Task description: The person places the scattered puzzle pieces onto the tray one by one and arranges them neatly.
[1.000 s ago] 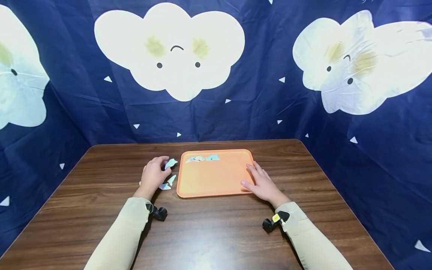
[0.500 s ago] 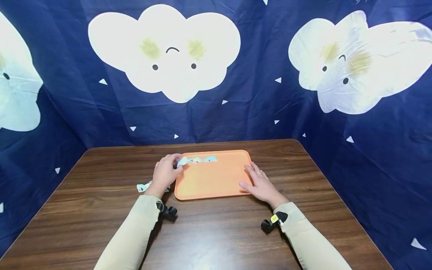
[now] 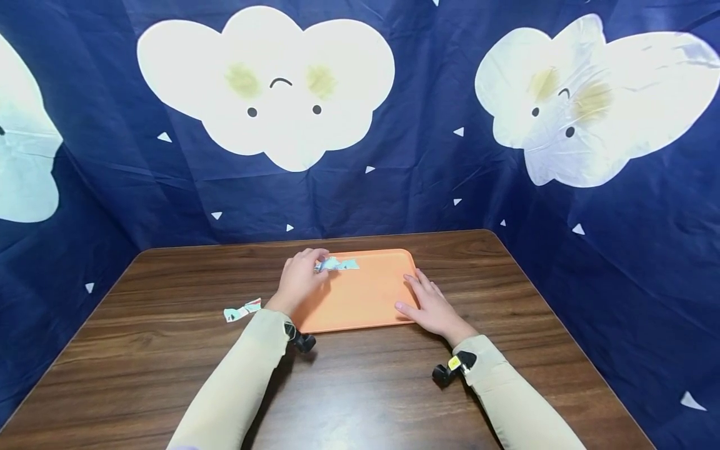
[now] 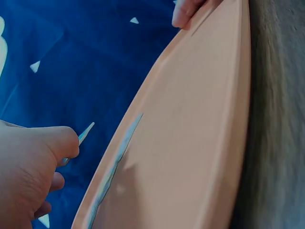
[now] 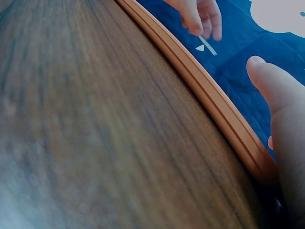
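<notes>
Toward nine o'clock of the orange tray (image 3: 368, 300), slightly below it, loose pieces (image 3: 242, 310) lie together on the tabletop (image 3: 140, 350); their exact count is hard to make out. The left hand (image 3: 298, 279) comes next, over the tray's ten o'clock corner, pinching one thin piece (image 4: 86, 132) between thumb and fingers, clear of the surface. A row of pieces (image 3: 349, 264) lies flat along the tray's far edge, near twelve o'clock. The step in hand seems to be adding to that row; the next move probably calls for turning the pinched piece to suit, then lowering it flat. At three to four o'clock, the right hand (image 3: 432, 307) lies over the rim, fingers extended and gripping nothing evident; whether it presses cannot be told. The left hand hides the row's near end, the prints are too small to read, and both sleeves run out of frame.
</notes>
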`<control>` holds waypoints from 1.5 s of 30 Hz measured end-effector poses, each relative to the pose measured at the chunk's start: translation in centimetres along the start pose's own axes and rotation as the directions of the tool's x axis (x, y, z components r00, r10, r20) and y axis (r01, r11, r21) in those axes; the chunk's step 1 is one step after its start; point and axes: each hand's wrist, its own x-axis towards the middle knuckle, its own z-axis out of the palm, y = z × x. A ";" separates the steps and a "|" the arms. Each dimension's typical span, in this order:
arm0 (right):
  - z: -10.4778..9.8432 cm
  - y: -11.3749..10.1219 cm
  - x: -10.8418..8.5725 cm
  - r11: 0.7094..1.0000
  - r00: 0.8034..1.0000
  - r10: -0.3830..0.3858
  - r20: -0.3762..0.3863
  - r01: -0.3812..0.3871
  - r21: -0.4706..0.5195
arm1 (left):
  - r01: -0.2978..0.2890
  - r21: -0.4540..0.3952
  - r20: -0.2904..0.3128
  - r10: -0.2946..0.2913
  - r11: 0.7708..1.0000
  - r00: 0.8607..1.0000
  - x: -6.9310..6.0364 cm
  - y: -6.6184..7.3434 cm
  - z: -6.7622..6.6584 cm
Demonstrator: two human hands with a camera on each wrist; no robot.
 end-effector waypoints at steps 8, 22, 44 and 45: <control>-0.1 0.0 0.1 1.000 1.000 0.003 -0.003 -0.003 -0.012 | -0.048 0.030 0.057 0.046 0.998 0.997 2.1 2.3 1.4; 0.1 0.2 0.2 1.000 1.000 0.006 -0.008 -0.006 -0.009 | -0.060 0.025 0.130 0.056 0.998 0.990 3.9 4.5 3.8; 0.2 0.0 0.2 0.999 0.999 0.035 -0.001 -0.035 -0.008 | -0.049 0.042 0.200 0.040 0.998 0.979 5.0 6.2 7.8; 0.2 0.0 0.2 0.999 0.999 0.036 0.002 -0.036 -0.009 | -0.050 0.041 0.201 0.041 0.998 0.979 5.0 6.3 7.8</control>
